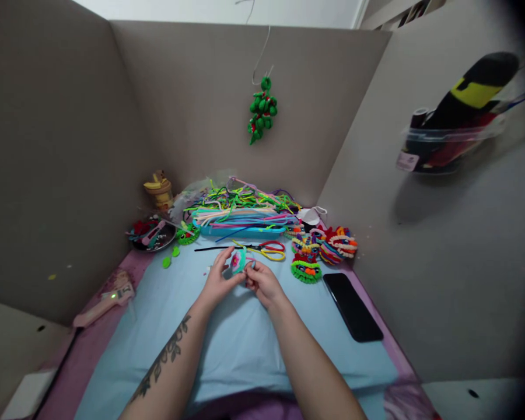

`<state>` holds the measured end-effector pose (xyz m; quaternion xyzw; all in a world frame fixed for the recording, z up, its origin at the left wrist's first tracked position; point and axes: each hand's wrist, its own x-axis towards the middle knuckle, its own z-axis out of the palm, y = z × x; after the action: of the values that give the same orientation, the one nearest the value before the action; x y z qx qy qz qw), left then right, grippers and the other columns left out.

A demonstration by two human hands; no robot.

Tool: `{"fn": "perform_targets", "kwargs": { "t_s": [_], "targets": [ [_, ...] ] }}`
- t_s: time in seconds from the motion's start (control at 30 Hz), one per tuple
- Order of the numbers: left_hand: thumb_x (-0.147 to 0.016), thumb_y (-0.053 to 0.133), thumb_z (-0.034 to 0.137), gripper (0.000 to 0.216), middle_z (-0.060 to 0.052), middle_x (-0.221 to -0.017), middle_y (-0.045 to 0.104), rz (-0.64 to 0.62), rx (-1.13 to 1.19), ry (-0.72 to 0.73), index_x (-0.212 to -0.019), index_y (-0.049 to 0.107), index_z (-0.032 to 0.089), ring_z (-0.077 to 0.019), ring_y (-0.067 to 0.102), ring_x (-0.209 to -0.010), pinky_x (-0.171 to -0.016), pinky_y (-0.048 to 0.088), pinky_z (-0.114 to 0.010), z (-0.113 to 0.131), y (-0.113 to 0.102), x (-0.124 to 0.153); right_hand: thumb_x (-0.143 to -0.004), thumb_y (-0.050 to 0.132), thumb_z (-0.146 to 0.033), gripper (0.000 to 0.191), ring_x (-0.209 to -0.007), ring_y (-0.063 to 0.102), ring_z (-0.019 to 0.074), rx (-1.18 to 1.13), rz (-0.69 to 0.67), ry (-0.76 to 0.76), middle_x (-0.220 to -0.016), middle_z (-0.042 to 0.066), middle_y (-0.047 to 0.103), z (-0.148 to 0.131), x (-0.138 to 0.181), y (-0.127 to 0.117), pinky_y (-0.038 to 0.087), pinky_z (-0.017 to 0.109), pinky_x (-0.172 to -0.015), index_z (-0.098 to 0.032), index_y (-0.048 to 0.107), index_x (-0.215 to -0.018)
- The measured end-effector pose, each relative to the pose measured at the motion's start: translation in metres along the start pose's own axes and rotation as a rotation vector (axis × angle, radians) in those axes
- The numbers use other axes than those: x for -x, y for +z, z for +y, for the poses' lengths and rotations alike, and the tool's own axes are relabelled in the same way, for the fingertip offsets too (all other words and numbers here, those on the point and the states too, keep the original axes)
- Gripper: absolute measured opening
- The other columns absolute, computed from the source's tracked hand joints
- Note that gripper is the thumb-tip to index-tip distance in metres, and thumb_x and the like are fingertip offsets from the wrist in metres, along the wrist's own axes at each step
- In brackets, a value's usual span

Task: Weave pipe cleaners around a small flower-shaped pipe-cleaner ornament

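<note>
My left hand (221, 277) holds a small turquoise and pink pipe-cleaner piece (238, 261) between thumb and fingers, above the light blue cloth. Close beside it, my right hand (261, 282) is pinched at the piece's right edge, where a short pink strand shows. Just beyond the hands lie scissors (273, 251) with red and yellow handles. A black pipe cleaner (210, 249) stretches out to the left behind my left hand. The fingertips of my right hand partly hide what they grip.
Behind stands a blue tray (242, 232) heaped with pipe cleaners. Finished colourful pieces (306, 256) and a black phone (353, 307) lie right. A pink glue gun (107, 303) and a bowl (157, 240) are left. Grey partitions enclose the table; a green ornament (262, 111) hangs behind.
</note>
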<state>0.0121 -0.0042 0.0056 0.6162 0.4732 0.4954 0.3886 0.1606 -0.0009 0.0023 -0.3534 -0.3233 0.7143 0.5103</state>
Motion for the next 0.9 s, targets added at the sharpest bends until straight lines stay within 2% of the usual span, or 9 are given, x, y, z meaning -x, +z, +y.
{"fn": "perform_targets", "kwargs": {
  "t_s": [0.13,0.3,0.43,0.6,0.67,0.8,0.83,0.9],
  "targets": [
    [-0.067,0.073,0.032,0.068,-0.012,-0.136,0.048,-0.155,0.0,-0.016,-0.13,0.048,0.026,-0.0273,0.045,-0.124,-0.098,0.039,-0.041,0.005,-0.003,0.002,-0.053,0.079,-0.038,0.034,-0.038,0.033,0.0047,0.07,-0.039,-0.007,-0.05,-0.004,0.054,-0.002,0.002,-0.002,0.018,0.019,-0.039,-0.017,0.055,-0.064],
    [-0.059,0.08,0.029,0.078,-0.011,-0.14,0.043,-0.222,-0.019,0.058,-0.131,0.048,0.028,-0.0285,0.041,-0.127,-0.096,0.042,-0.037,0.003,-0.01,0.002,-0.06,0.075,-0.042,0.032,-0.041,0.035,0.0054,0.237,-0.152,0.011,-0.053,-0.002,0.058,-0.007,0.006,-0.006,0.021,0.02,-0.044,-0.017,0.056,-0.064],
    [-0.062,0.078,0.027,0.082,-0.012,-0.139,0.043,-0.305,-0.046,0.076,-0.136,0.041,0.027,-0.0283,0.043,-0.124,-0.095,0.043,-0.037,0.001,-0.011,0.003,-0.061,0.074,-0.043,0.032,-0.043,0.036,0.0063,0.277,-0.183,-0.008,-0.055,-0.001,0.059,-0.012,0.009,-0.009,0.022,0.021,-0.046,-0.017,0.057,-0.064],
    [-0.071,0.067,0.024,0.068,-0.012,-0.135,0.044,-0.237,-0.17,0.123,-0.134,0.041,0.024,-0.0253,0.046,-0.119,-0.088,0.048,-0.036,-0.002,-0.007,0.004,-0.066,0.07,-0.045,0.03,-0.045,0.035,0.0077,0.347,-0.218,-0.055,-0.054,-0.002,0.054,-0.01,0.006,-0.014,0.024,0.022,-0.046,-0.018,0.057,-0.064],
    [-0.072,0.062,0.016,0.064,-0.011,-0.133,0.045,-0.19,-0.27,0.178,-0.133,0.041,0.023,-0.0241,0.045,-0.12,-0.091,0.047,-0.038,-0.004,-0.007,0.003,-0.069,0.066,-0.044,0.027,-0.046,0.037,0.0086,0.416,-0.137,-0.134,-0.056,-0.003,0.053,-0.007,0.003,-0.015,0.028,0.022,-0.047,-0.018,0.058,-0.068],
    [-0.067,0.052,0.001,0.066,-0.009,-0.13,0.046,-0.08,-0.494,0.321,-0.129,0.044,0.022,-0.0237,0.041,-0.122,-0.103,0.036,-0.044,-0.007,-0.008,0.001,-0.074,0.061,-0.035,0.018,-0.062,0.05,0.0127,0.583,0.29,-0.495,-0.078,0.001,0.059,-0.003,-0.001,-0.015,0.042,0.026,-0.062,-0.02,0.061,-0.084],
    [-0.066,0.049,0.0,0.066,-0.009,-0.129,0.047,-0.067,-0.532,0.348,-0.127,0.045,0.022,-0.0236,0.041,-0.121,-0.104,0.035,-0.044,-0.007,-0.008,0.001,-0.075,0.06,-0.033,0.017,-0.066,0.051,0.0134,0.621,0.339,-0.561,-0.081,0.002,0.06,-0.003,-0.001,-0.015,0.043,0.027,-0.065,-0.02,0.061,-0.085],
    [-0.066,0.046,-0.003,0.064,-0.009,-0.127,0.048,-0.061,-0.579,0.387,-0.125,0.047,0.021,-0.0233,0.041,-0.12,-0.103,0.035,-0.043,-0.006,-0.007,0.001,-0.077,0.058,-0.032,0.015,-0.066,0.052,0.0137,0.682,0.324,-0.611,-0.081,0.002,0.06,-0.001,0.0,-0.014,0.043,0.026,-0.064,-0.019,0.061,-0.085]
  ]
}}
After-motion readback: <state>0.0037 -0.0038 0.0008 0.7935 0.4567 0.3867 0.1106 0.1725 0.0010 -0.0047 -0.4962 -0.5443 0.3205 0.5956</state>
